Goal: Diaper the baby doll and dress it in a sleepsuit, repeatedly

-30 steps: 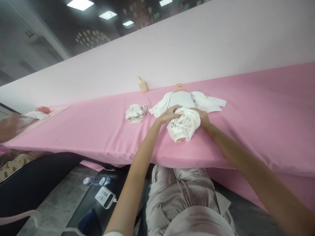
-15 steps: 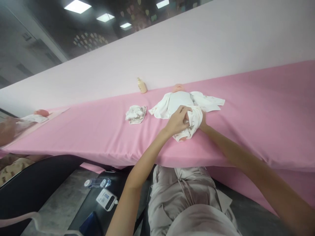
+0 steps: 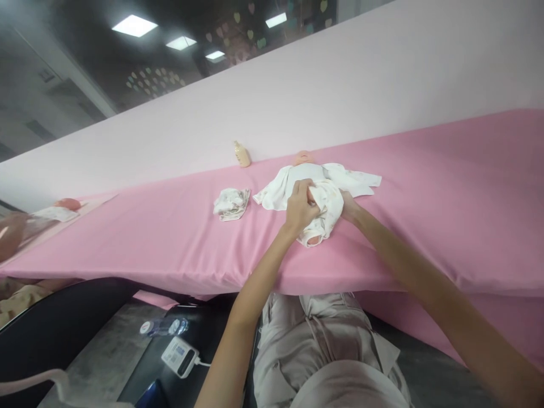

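A baby doll [image 3: 304, 158] lies on its back on the pink-covered table, its head toward the wall. Under its pale torso a white long-sleeved top [image 3: 272, 191] is spread out to both sides. White printed baby pants [image 3: 329, 203] are bunched around the doll's legs, and a bit of its skin shows at the lower leg opening. My left hand [image 3: 301, 205] grips the near-left edge of the pants with curled fingers. On the other side, my right hand [image 3: 349, 207] holds the pants' right edge, its fingertips partly hidden by the cloth.
A folded white cloth bundle [image 3: 232, 204] lies left of the doll. A pump bottle [image 3: 242, 154] stands by the wall. Another doll [image 3: 68, 204] and a person's arm are at far left. Below, a black chair holds a plastic bottle [image 3: 164, 327] and a white device [image 3: 180, 357].
My left hand has shifted up and left with the waist edge of the pants, and the cloth is drawn leftward. My right hand stays at the right edge. The view has tilted slightly.
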`<state>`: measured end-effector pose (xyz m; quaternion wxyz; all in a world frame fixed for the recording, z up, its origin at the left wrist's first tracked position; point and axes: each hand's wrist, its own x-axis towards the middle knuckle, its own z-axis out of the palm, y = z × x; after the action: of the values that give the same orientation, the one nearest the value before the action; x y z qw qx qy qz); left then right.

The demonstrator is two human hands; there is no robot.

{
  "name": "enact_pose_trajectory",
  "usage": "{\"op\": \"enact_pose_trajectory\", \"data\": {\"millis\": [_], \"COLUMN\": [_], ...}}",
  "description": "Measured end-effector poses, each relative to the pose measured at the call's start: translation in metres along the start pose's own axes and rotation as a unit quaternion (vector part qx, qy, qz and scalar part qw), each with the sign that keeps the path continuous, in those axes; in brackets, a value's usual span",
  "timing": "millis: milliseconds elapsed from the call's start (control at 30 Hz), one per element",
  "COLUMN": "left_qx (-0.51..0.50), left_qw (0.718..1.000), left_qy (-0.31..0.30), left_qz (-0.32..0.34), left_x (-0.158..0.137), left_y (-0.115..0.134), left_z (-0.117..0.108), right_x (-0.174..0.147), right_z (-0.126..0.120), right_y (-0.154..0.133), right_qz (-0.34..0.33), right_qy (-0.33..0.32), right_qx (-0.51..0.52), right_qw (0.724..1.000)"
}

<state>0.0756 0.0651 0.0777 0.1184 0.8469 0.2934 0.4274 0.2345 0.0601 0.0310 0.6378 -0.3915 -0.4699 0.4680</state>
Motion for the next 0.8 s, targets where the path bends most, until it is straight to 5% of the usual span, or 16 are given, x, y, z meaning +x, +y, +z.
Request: {"op": "enact_pose_trajectory", "data": {"millis": [300,467,633,800], "left_qx": [0.131,0.213,0.29,0.334], "left_qw": [0.99,0.966,0.936,0.884], "left_qy": [-0.052,-0.129,-0.173,-0.259], "left_qz": [0.023,0.062,0.097,0.201], "left_x": [0.002,-0.002,-0.007,-0.026], "left_y": [0.001,0.012,0.02,0.037], "left_z": [0.003,0.002,0.002,0.019], "right_x": [-0.008,-0.006,-0.006,0.002], "right_z": [-0.007,-0.009,-0.009,-0.01], "right_y": [-0.019,-0.021,-0.019,-0.014], "right_qz": [0.107,0.105,0.098,0.081], "right_qy": [-0.044,-0.008,-0.056,0.061], "right_qx": [0.084,0.067,0.031,0.055], "right_qw": [0.99,0.992,0.993,0.993]}}
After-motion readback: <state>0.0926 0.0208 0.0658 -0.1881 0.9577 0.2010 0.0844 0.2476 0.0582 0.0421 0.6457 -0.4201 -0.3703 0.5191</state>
